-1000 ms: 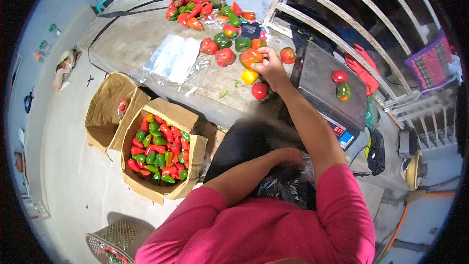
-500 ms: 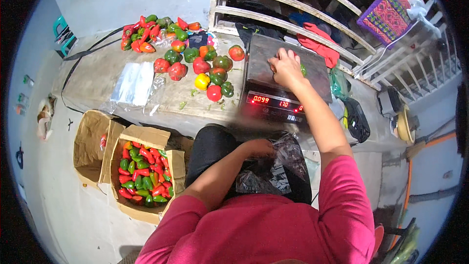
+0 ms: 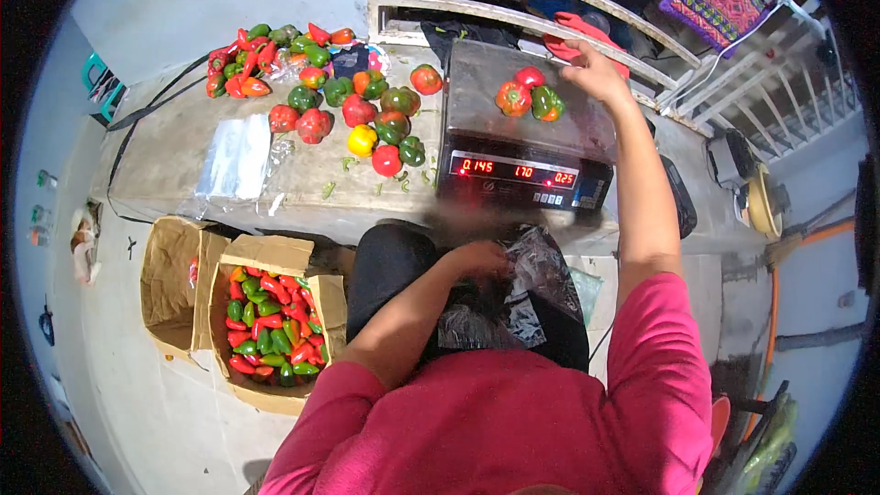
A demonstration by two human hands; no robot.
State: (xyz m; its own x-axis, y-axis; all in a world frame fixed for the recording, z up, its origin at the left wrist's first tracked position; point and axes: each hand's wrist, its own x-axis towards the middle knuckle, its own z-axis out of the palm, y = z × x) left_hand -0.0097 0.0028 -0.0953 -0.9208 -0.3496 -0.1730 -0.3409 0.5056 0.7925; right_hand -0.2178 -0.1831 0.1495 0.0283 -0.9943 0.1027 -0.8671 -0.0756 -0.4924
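Right hand [image 3: 598, 73] hovers loosely open at the far right edge of the digital scale [image 3: 522, 142], just beside three peppers [image 3: 530, 96] clustered on its pan with bare steel all around, while the left hand [image 3: 478, 259] grips a crumpled clear plastic bag [image 3: 532, 289] in the lap, its long axis running away from the body.

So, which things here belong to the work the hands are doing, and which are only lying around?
In use:
- grey digital scale with three bell peppers
- right hand over its platform
- left hand on the clear plastic bag

Lying about:
- loose pepper pile
- cardboard box of peppers
- flat plastic bags
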